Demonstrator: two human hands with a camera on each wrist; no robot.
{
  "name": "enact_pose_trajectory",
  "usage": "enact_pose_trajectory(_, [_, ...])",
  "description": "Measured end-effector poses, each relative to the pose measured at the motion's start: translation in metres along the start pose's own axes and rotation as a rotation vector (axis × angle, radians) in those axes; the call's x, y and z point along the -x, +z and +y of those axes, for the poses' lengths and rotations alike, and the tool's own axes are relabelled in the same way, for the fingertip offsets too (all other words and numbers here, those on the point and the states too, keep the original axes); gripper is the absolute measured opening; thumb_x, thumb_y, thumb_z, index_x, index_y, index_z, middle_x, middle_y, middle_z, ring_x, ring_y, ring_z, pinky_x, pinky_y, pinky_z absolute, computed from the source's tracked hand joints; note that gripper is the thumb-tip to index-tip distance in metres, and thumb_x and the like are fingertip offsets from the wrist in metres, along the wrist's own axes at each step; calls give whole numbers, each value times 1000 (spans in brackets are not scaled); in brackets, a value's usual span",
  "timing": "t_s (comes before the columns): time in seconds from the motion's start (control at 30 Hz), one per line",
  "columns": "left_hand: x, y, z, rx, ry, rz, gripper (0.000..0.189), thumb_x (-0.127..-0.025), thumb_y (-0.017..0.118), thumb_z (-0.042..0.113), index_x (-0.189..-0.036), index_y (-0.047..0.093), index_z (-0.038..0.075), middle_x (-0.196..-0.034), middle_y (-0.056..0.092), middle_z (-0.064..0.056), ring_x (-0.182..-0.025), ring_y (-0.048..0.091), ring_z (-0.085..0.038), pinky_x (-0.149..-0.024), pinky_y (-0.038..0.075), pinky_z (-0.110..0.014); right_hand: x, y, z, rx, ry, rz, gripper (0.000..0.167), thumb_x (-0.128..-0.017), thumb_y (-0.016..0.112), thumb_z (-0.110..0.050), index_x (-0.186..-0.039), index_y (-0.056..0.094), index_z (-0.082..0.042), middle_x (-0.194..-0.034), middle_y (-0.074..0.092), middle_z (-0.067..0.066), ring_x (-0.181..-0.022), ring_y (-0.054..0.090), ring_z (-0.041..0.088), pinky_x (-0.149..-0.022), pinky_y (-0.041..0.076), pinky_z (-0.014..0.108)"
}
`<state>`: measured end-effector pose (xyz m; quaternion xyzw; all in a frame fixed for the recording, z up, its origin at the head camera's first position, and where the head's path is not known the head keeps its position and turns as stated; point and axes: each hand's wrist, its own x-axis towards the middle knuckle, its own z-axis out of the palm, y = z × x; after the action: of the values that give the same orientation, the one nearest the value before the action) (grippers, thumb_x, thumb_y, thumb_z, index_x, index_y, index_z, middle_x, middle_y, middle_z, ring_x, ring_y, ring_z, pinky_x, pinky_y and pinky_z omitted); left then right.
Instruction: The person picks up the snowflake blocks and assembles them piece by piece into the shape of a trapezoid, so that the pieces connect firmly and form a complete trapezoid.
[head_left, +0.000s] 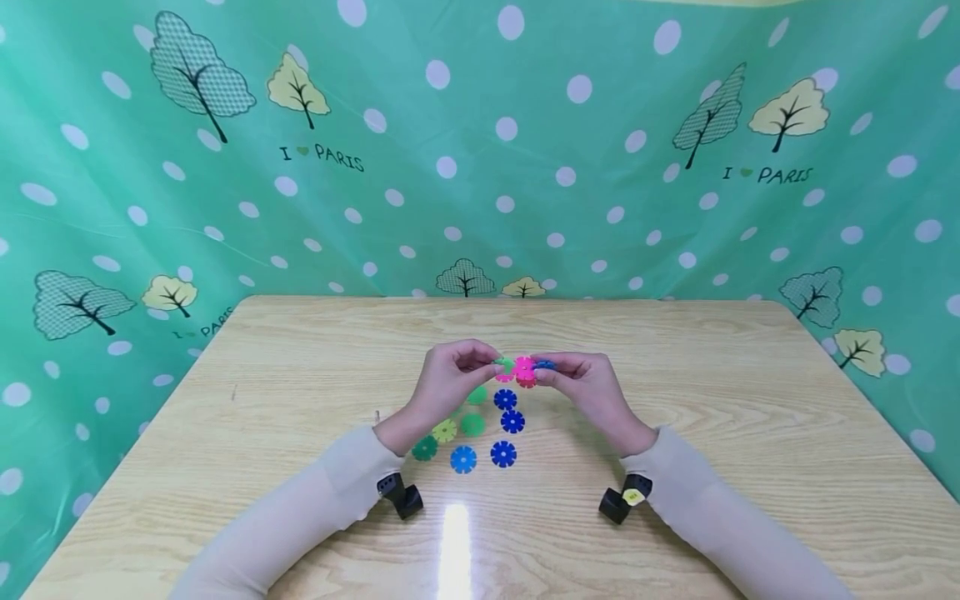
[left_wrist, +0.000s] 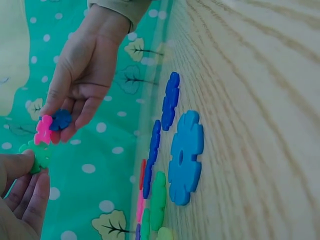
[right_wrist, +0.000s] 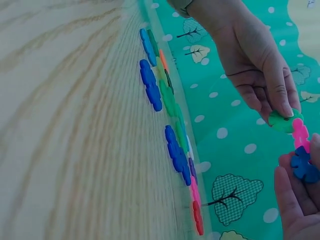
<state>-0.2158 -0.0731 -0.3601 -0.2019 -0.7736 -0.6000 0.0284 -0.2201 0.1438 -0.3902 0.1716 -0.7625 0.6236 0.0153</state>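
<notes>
Above the table, both hands hold a short chain of slotted plastic snowflake discs. My left hand [head_left: 452, 377] pinches the green disc [left_wrist: 39, 158] at one end between thumb and fingers. At the other end, my right hand [head_left: 592, 385] grips the blue disc [right_wrist: 304, 165]. Between them is a pink disc [right_wrist: 300, 134], set on edge and joined to both in the wrist views. How deep the slots mesh is too small to tell. Below the hands lie several loose discs, among them a dark blue one [head_left: 503, 454] and a lighter blue one [head_left: 463, 459].
The discs lie flat on a wood-grain table [head_left: 712, 400], including a yellow-green one [head_left: 445, 430] and a dark green one [head_left: 424, 448] near the left forearm. A red disc [head_left: 527, 380] lies behind the hands, partly hidden. A green dotted curtain [head_left: 480, 150] hangs behind the table.
</notes>
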Motion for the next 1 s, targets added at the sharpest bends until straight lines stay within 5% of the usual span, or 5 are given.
enact_pose_trajectory(0.3, [4, 0, 13, -14, -14, -12, 11, -83, 68, -2, -93, 67, -6, -87, 69, -18, -68, 61, -6, -65, 57, -33, -2, 3, -5, 70, 54, -42, 39, -81, 73, -8, -118, 64, 0, -107, 68, 17, -83, 69, 15, -74, 56, 24])
enact_pose_trajectory(0.47, [3, 3, 13, -8, -14, -11, 10, -83, 67, -3, -92, 68, -7, -86, 69, -19, -68, 61, -6, -65, 57, -37, -2, 4, -6, 81, 74, -58, 43, -81, 74, -11, -121, 62, 0, -110, 67, 16, -85, 67, 14, -72, 55, 23])
enact_pose_trajectory(0.73, [-4, 9, -17, 15, 41, -4, 9, -81, 70, -3, -89, 70, -5, -86, 70, -17, -68, 64, -9, -65, 56, -48, 1, 2, -6, 110, 47, -66, 40, -80, 75, -15, -117, 66, -4, -110, 68, 11, -87, 64, 17, -68, 53, 22])
enact_pose_trajectory(1.0, [-4, 10, -16, -8, 184, -28, 6, -79, 71, -3, -85, 71, -1, -82, 70, -13, -66, 64, -11, -60, 57, -29, 3, 0, -2, 106, 26, -63, 39, -80, 74, -14, -117, 66, -4, -112, 68, 13, -87, 65, 14, -68, 54, 21])
